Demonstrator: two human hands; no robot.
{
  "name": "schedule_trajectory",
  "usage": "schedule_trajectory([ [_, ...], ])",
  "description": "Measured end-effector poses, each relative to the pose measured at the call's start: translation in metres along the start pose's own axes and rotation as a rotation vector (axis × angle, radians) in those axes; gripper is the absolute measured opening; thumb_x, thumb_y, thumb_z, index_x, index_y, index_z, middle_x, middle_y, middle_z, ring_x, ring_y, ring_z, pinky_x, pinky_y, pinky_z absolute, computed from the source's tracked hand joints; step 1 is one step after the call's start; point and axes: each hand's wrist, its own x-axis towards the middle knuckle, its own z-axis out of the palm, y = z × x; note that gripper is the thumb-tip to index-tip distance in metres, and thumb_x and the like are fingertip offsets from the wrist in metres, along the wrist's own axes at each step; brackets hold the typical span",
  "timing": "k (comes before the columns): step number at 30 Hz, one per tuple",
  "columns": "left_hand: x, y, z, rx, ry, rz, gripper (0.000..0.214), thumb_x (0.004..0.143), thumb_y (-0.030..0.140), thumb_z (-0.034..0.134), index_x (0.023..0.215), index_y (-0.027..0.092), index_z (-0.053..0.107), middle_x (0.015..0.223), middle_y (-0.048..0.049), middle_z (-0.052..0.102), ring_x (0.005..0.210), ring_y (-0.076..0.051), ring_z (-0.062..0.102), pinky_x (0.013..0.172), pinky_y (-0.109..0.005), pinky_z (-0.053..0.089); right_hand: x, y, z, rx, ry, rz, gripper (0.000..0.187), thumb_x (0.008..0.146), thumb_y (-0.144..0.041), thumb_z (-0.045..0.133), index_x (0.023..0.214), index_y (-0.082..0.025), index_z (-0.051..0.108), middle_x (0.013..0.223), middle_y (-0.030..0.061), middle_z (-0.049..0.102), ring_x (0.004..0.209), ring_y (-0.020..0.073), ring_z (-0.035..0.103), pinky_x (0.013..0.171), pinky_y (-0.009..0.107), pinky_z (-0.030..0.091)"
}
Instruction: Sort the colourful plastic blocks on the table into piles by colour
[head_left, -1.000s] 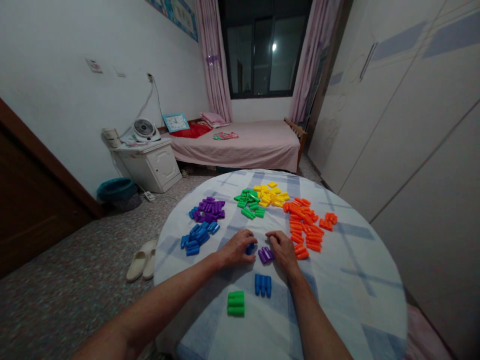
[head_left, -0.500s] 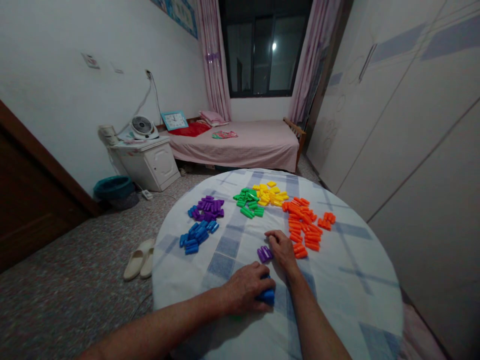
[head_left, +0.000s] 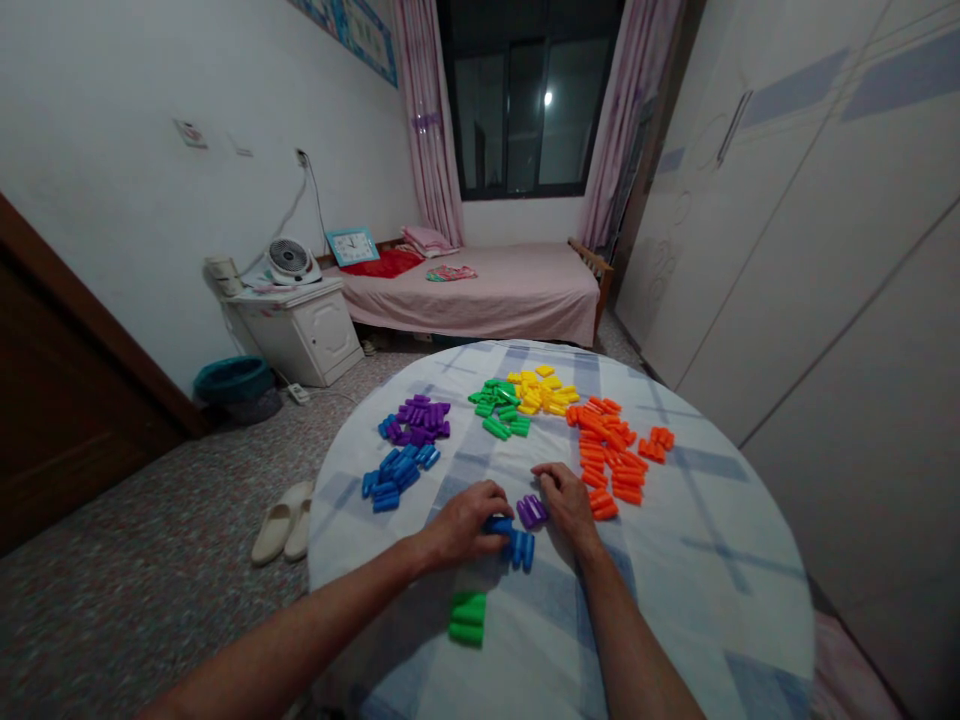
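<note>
My left hand (head_left: 466, 522) is closed, its thumb and fingers gripping a blue plastic piece (head_left: 498, 525). Right against that piece, several blue tube-shaped pieces (head_left: 523, 550) sit side by side on the tablecloth. My right hand (head_left: 566, 498) rests on the table, fingers slightly bent and apart, with nothing seen in it. Beside its thumb side lies a small group of purple pieces (head_left: 532, 511). Nearer to me, below my left wrist, is a joined green group (head_left: 468, 618).
Across the round table (head_left: 720, 600) lie piles of blue (head_left: 400, 475), purple (head_left: 420, 420), green (head_left: 496, 400), yellow (head_left: 544, 390) and orange pieces (head_left: 604, 440). A smaller orange cluster (head_left: 657, 444) sits at the right. Beyond the table stands a bed (head_left: 510, 290).
My left hand has moved forward and left, bringing more of the blue pieces into sight beside the purple ones. The green group nearer me is now uncovered. My right hand has stayed put.
</note>
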Motion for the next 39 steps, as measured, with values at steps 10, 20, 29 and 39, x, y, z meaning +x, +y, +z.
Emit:
schedule_trajectory([
  [10,-0.002,0.011,0.034,0.152,-0.057,0.131,0.047,0.069,0.028,0.068,0.114,0.025,0.055,0.110,-0.0048,0.056,0.095,-0.020,0.051,0.080,-0.029,0.044,0.000,0.000,0.000,-0.004,-0.001,0.012,0.031,0.075,-0.024,0.038,0.086,-0.016,0.066,0.087,0.0055,0.066,0.080,0.0171,0.060,0.073,0.028,0.044],
  [20,-0.014,-0.040,-0.007,0.338,0.202,-0.013,0.041,0.071,0.015,0.057,0.112,0.023,0.055,0.104,-0.0069,0.055,0.097,-0.020,0.051,0.083,-0.030,0.045,0.000,-0.002,-0.001,-0.001,-0.009,0.019,0.031,0.074,-0.024,0.039,0.086,-0.017,0.067,0.087,0.0054,0.067,0.080,0.0177,0.060,0.072,0.028,0.044],
  [29,-0.042,-0.080,-0.048,0.598,0.302,-0.284,0.044,0.072,0.014,0.056,0.115,0.023,0.054,0.113,-0.0082,0.053,0.105,-0.024,0.048,0.088,-0.039,0.043,0.001,0.002,0.000,0.014,-0.032,0.034,0.030,0.075,-0.027,0.038,0.086,-0.018,0.065,0.088,0.0047,0.066,0.083,0.0184,0.060,0.074,0.028,0.043],
  [39,-0.008,-0.034,0.000,0.344,0.214,-0.031,0.038,0.079,0.027,0.055,0.116,0.021,0.052,0.130,-0.0101,0.045,0.127,-0.025,0.035,0.104,-0.042,0.033,0.000,-0.004,-0.003,0.042,-0.005,0.047,0.029,0.073,-0.030,0.042,0.083,-0.019,0.067,0.084,0.0038,0.068,0.077,0.0184,0.062,0.070,0.028,0.045],
])
